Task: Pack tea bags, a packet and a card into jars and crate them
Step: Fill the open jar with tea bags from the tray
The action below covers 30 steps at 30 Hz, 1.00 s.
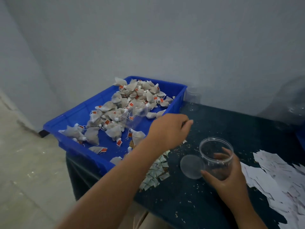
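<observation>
My right hand [227, 174] grips a clear plastic jar [216, 156], open at the top, tilted a little over the dark table. Its round clear lid [191, 166] lies flat just left of the jar. My left hand [168, 129] hovers palm down over the table beside the right rim of the blue tray [79, 113], fingers loosely curled, nothing visibly in it. Several grey tea bags with red tags [125, 106] are piled in the tray. A heap of small green-white packets [156, 172] lies under my left forearm. White cards [277, 176] are spread at the right.
A second clear jar [137, 111] lies on its side among the tea bags. More clear jars [191, 96] stand at the wall behind the tray. Loose tea crumbs dot the dark table top [231, 126]. The table's left edge drops to a pale floor [24, 171].
</observation>
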Available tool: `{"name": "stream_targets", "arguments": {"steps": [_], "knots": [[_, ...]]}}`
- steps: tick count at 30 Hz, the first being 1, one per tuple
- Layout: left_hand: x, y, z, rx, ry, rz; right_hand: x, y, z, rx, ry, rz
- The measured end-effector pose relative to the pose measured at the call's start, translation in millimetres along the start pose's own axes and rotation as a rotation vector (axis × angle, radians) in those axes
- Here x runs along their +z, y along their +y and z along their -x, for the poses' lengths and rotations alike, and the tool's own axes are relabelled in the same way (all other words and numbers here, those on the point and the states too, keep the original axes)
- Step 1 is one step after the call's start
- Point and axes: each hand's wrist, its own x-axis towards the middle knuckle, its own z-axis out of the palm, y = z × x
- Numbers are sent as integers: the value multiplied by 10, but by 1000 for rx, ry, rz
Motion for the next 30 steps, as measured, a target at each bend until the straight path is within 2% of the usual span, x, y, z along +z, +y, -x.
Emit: {"name": "stream_targets", "arguments": {"steps": [2, 4, 7, 9, 10, 12, 18, 21, 25, 30], "knots": [[-328, -240, -109, -77, 29, -29, 11, 4, 1, 13, -34, 2], [-550, -621, -240, -256, -34, -82, 15, -1, 12, 25, -53, 5], [-677, -1304, -248, -612, -387, -288, 27, -30, 21, 44, -67, -1], [-621, -1652, -72, -775, -602, -382, 30, -24, 22, 50, -71, -4], [-560, -1796, 9, -809, -641, -381, 30, -17, 19, 51, -72, -8], [-445, -1990, 100, -860, -605, -311, 37, -8, 13, 57, -74, -12], [-313, -2055, 60, -905, -547, -250, 65, 4, 7, 78, -87, 10], [-316, -2006, 20, -812, -594, -335, 54, 9, 5, 85, -85, 10], [-305, -2048, -38, -823, -557, -160, 50, 28, 4, 93, -85, 2], [-485, -1986, -43, -692, -338, -44, 61, 30, 0, 99, -87, -23]]}}
